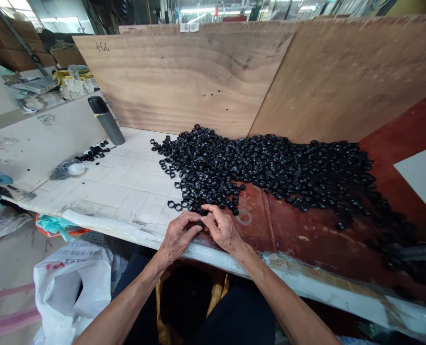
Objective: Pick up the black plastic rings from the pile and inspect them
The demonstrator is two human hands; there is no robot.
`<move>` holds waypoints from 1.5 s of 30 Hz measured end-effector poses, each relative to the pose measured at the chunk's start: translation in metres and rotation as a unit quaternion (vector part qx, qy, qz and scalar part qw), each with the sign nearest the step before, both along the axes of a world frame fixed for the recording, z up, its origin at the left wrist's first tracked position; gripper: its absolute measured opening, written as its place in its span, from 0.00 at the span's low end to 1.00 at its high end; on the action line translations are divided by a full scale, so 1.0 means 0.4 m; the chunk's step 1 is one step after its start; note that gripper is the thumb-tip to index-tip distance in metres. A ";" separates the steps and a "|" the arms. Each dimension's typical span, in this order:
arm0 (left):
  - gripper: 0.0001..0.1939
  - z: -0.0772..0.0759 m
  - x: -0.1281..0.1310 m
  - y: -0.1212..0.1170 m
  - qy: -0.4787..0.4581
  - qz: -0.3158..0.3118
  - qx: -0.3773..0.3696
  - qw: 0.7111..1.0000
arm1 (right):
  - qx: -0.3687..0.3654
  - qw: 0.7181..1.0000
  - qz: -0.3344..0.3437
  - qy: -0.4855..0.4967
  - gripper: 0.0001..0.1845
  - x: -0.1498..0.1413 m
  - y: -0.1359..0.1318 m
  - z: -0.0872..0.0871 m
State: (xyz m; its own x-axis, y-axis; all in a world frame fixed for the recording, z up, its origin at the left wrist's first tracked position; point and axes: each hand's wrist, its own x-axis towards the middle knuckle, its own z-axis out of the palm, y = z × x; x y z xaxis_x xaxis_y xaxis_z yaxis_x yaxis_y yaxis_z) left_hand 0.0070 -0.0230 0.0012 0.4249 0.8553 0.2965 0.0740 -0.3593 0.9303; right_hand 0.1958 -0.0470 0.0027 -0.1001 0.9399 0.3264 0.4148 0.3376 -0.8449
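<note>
Left hand (179, 238), right hand (222, 230) meeting at near edge of black ring pile (213, 167).

The near edge of a heap of black plastic rings (256, 172) is being worked by the left hand (179, 237) and the right hand (222, 229), their fingers (208, 209) being held close together over rings too hidden to count. The heap is being backed by a plywood board (184, 76) beside the white-tiled table (126, 187), while a grey flask (106, 120) is being stood nearby and a white plastic bag (71, 297) is being kept below the table's edge.
</note>
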 end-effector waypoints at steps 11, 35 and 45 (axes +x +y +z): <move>0.12 0.016 0.005 -0.005 -0.073 0.024 -0.132 0.988 | 0.023 0.997 0.019 -0.072 0.20 0.005 -0.010 0.005; 0.13 0.012 0.001 -0.002 -0.066 0.036 -0.133 0.988 | 0.038 0.999 0.001 -0.019 0.08 0.001 -0.013 0.022; 0.14 0.011 0.003 0.001 -0.074 0.032 -0.146 0.986 | 0.033 0.999 -0.011 -0.042 0.13 0.001 -0.005 0.014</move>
State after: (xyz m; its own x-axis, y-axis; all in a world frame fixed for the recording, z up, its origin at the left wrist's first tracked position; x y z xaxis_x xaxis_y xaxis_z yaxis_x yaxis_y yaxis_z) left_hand 0.0081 -0.0226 0.0057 0.3384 0.9369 0.0881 -0.0575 -0.0729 0.9957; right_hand 0.1963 -0.0492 0.0083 -0.1093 0.9187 0.3796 0.4905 0.3820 -0.7832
